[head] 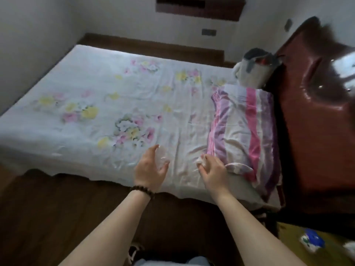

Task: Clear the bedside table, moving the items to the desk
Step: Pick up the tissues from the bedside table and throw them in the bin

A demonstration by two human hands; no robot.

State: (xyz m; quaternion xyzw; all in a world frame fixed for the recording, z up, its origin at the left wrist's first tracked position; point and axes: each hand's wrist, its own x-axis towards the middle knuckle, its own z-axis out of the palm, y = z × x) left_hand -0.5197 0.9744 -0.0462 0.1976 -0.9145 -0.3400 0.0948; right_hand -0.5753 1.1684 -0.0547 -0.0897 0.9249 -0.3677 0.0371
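Observation:
My left hand [151, 167] hovers over the near edge of the bed, its fingers curled around what looks like a small clear cup [163, 156]. To its right, my right hand [212, 169] is closed on a crumpled white tissue [201, 160], just beside the pillow. The yellowish top of the bedside table [288, 233] shows at the bottom right corner. On it lie a blue and white packet [313, 239] and a white item [350, 246] cut off by the frame edge. The desk is out of view.
The bed, with a floral sheet [107, 104], fills the middle. A striped pink and purple pillow [244, 129] lies at its right end, with a grey bag [253, 70] behind it. The dark red headboard [315, 135] stands on the right. Dark wooden floor [57, 217] lies below.

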